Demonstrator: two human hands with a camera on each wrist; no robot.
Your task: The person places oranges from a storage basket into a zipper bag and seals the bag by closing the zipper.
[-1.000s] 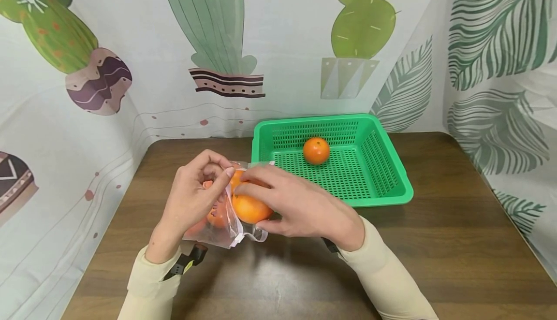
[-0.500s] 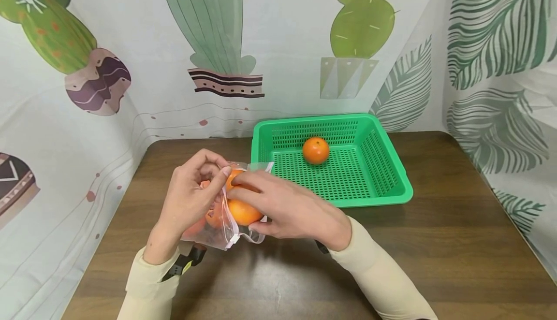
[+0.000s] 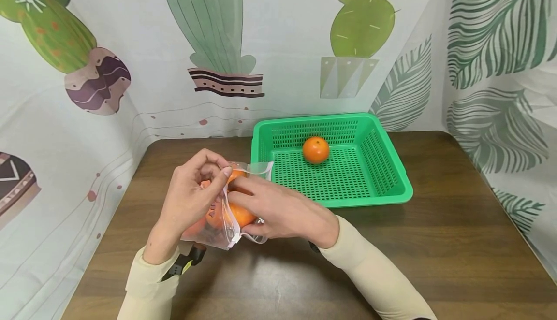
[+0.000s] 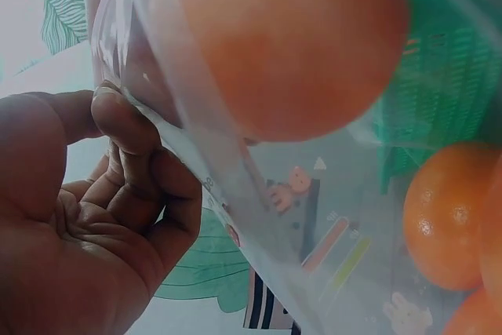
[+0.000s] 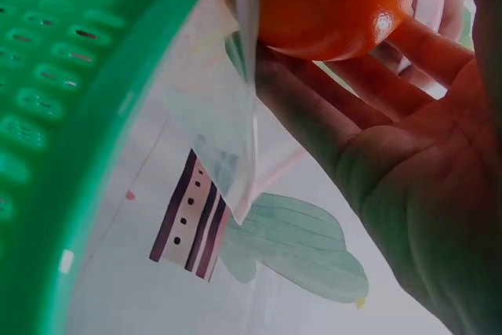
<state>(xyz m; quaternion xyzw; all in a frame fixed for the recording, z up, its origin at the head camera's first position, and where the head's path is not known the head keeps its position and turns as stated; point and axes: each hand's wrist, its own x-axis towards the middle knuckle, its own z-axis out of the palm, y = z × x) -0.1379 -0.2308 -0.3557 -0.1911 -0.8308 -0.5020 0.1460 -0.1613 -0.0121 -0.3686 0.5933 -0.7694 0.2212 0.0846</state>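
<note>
A clear zip bag (image 3: 209,237) with several oranges inside lies in front of me, left of the green basket. My left hand (image 3: 187,199) pinches the bag's mouth between thumb and finger. With curled fingers my right hand (image 3: 287,209) grips an orange (image 3: 241,214) inside the mouth; its fingertips reach in past the bag's rim. The right wrist view shows that orange (image 5: 337,5) against the fingers and the bag's edge beside it. Through the film in the left wrist view, more oranges (image 4: 451,217) show lower in the bag. One orange (image 3: 315,150) sits in the basket.
The green perforated basket (image 3: 404,192) stands at the back of the brown wooden table (image 3: 457,242), its left end close behind the bag. A white cloth (image 3: 287,44) printed with cacti and leaves hangs behind the table.
My right hand has moved left, carrying the orange deeper into the bag's mouth. My left hand keeps its pinch on the bag and has barely moved.
</note>
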